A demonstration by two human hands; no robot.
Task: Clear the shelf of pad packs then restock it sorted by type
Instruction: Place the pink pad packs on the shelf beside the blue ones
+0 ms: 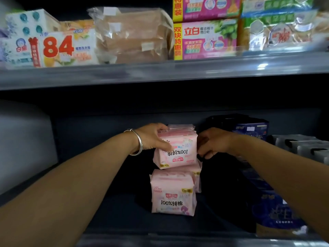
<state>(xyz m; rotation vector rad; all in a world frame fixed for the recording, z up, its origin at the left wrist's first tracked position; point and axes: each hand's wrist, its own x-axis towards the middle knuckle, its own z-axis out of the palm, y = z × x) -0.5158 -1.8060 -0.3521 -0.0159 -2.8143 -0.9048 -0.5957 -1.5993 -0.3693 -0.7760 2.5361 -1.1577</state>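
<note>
The lower shelf (114, 216) held a short column of pink pad packs in its middle, with dark blue packs (274, 209) lined along its right side and grey bundles (302, 147) behind them. The upper shelf (160, 72) carried boxed and bagged soap (204, 40). The top pink pack (178, 150) sat upside down, its "100%" lettering inverted, above the front pink pack (172, 193), which stood upright with readable print and a yellow corner tag. The left hand (153, 138), a silver bangle (138, 142) on its wrist, gripped the top pack's left edge with curled fingers. The right hand (211, 142) had its fingers curled at the pack's right edge, seemingly gripping it.
</note>
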